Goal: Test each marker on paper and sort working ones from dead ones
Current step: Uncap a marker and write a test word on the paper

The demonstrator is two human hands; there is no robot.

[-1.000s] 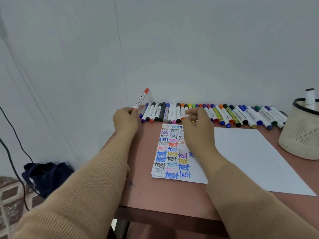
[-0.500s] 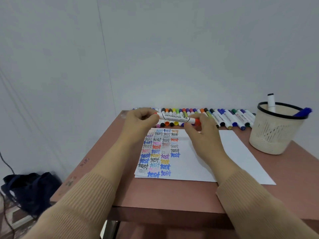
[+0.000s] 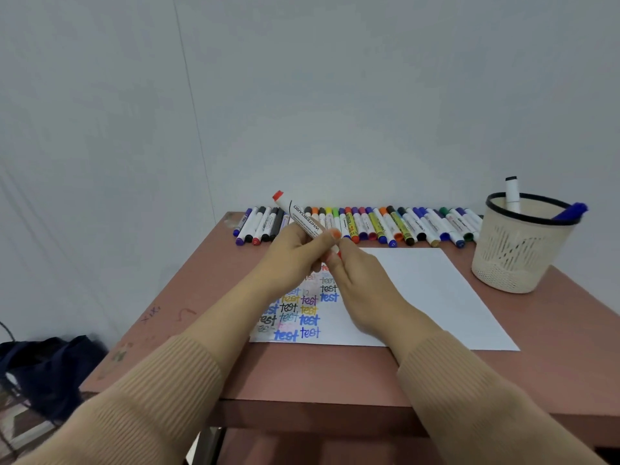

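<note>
Markers (image 3: 362, 226) lie in a long row along the back of the surface (image 3: 302, 374), many apparently untested; the paper (image 3: 419, 290) carries several columns of "test". The left hand (image 3: 292, 260) grips a whiteboard marker (image 3: 303, 219) above it, the right hand (image 3: 355, 280) pinching its orange cap end. Two markers stand in the basket (image 3: 516, 256).

both arms reach forward; left grip (image 3: 295, 253) fisted, right grip (image 3: 360, 283) pinching, fingertips touching.
</note>
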